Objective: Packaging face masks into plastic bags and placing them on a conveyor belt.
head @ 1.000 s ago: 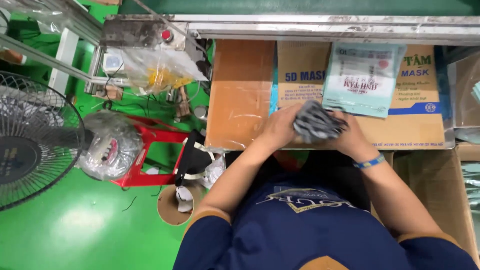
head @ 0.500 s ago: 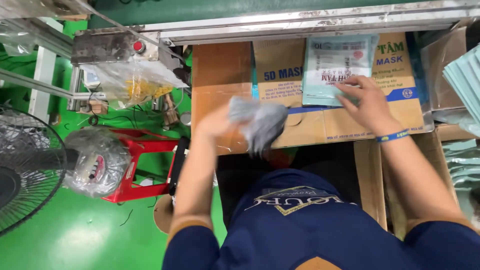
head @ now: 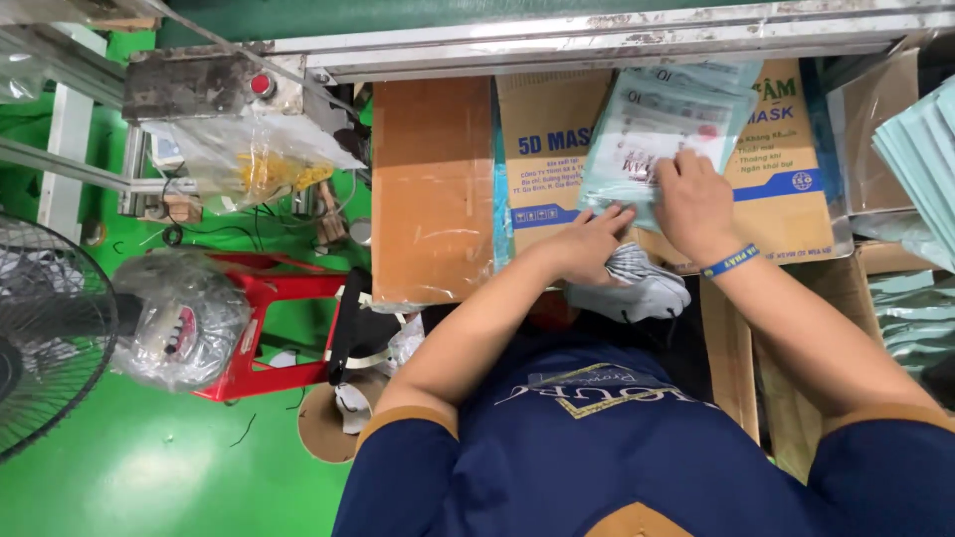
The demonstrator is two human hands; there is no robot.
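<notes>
From the head view I see my left hand (head: 587, 244) at the lower left corner of a pale teal plastic pouch (head: 662, 129), fingers together and pressing its edge; a bundle of grey masks (head: 637, 283) lies just under that hand, though I cannot tell whether the fingers clamp it. My right hand (head: 696, 204), a blue wristband (head: 729, 262) on its wrist, sits on the pouch's lower right, fingers curled on the film.

The pouch lies flat on a brown cardboard carton (head: 786, 199) with blue lettering and a blue stripe, tilted a little to the right. A plain brown carton flap (head: 433, 189) lies just beside it on the left, its left edge hanging over the green floor (head: 149, 467). At the far right edge stands a stack of teal pouches (head: 920, 149).

Left of the cartons hangs a clear bag with yellow parts (head: 254, 154) below a grey box with a red button (head: 261, 85). A red stool (head: 264, 328) and a wrapped fan (head: 50, 328) crowd the floor, leaving open room only at lower left.
</notes>
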